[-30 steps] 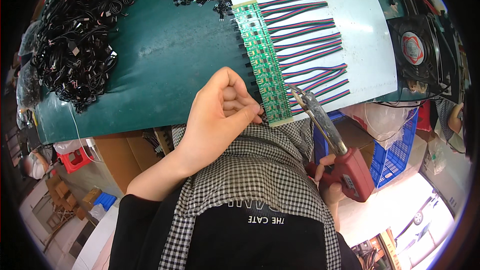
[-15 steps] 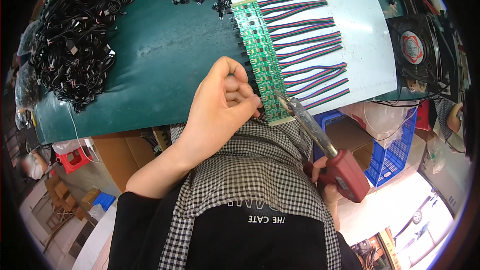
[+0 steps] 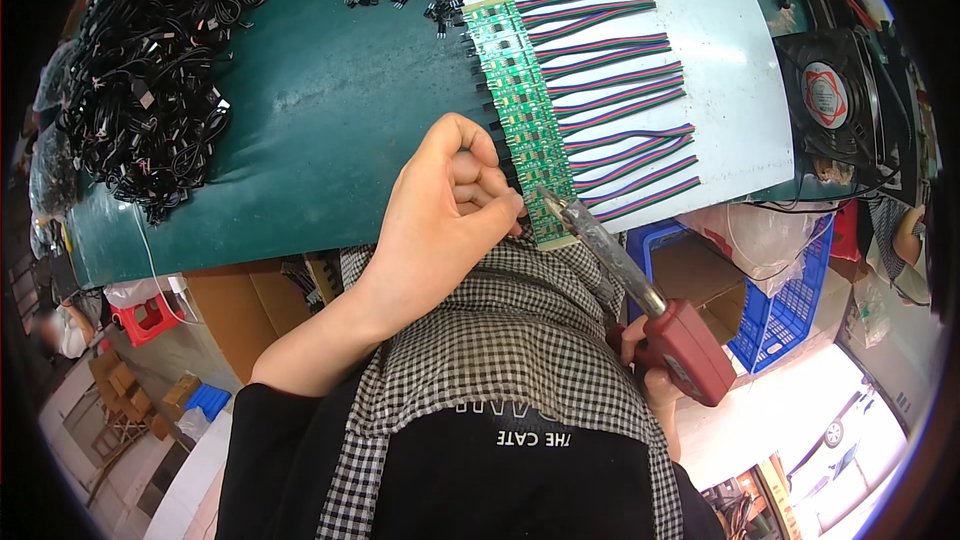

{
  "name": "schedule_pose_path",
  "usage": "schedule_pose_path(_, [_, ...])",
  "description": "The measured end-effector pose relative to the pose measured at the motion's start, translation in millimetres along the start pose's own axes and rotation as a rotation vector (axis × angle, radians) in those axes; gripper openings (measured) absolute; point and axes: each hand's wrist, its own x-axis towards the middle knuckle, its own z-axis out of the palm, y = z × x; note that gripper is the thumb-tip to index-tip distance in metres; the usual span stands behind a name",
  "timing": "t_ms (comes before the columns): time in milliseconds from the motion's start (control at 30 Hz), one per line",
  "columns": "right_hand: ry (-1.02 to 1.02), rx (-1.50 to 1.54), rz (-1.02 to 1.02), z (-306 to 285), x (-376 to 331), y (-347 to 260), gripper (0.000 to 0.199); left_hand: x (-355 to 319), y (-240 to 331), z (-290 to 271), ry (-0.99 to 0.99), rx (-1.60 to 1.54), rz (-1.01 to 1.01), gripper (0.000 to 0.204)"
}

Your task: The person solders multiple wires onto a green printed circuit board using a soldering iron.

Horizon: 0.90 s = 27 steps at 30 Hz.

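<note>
Black cable bundles (image 3: 150, 80) heap the left of the dark green surface (image 3: 310, 110). The left hand (image 3: 440, 215) curls at a green circuit-board strip (image 3: 520, 110) with striped wires on white sheet (image 3: 730, 60); the right hand (image 3: 650, 380) grips a red-handled soldering iron (image 3: 640, 290), tip at the strip's near end. A fan (image 3: 830, 95) sits right.

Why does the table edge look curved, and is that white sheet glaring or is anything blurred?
Head view: the fisheye lens bends the green mat toward the rim, with black corners. The white sheet is bright but not washed out; the striped wires stay clear. The left hand, green circuit strip and soldering iron in the right hand look sharp. The floor at lower right is overexposed.
</note>
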Motion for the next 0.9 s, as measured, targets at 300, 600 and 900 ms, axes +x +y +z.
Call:
schedule_pose_path(300, [0.062, 0.015, 0.000, 0.9, -7.4, 9.5, 0.075, -0.9, -1.1, 1.2, 0.007, -0.014, 0.027, 0.024])
schedule_pose_path(600, [0.095, -0.053, -0.063, -0.7, -11.1, 18.4, 0.076, -0.6, -2.7, 1.7, 0.015, 0.002, 0.043, 0.024])
schedule_pose_path(900, [-0.032, -0.225, -0.088, -11.4, -12.5, 28.0, 0.074, -0.4, -1.1, 1.8, 0.024, 0.030, 0.043, 0.026])
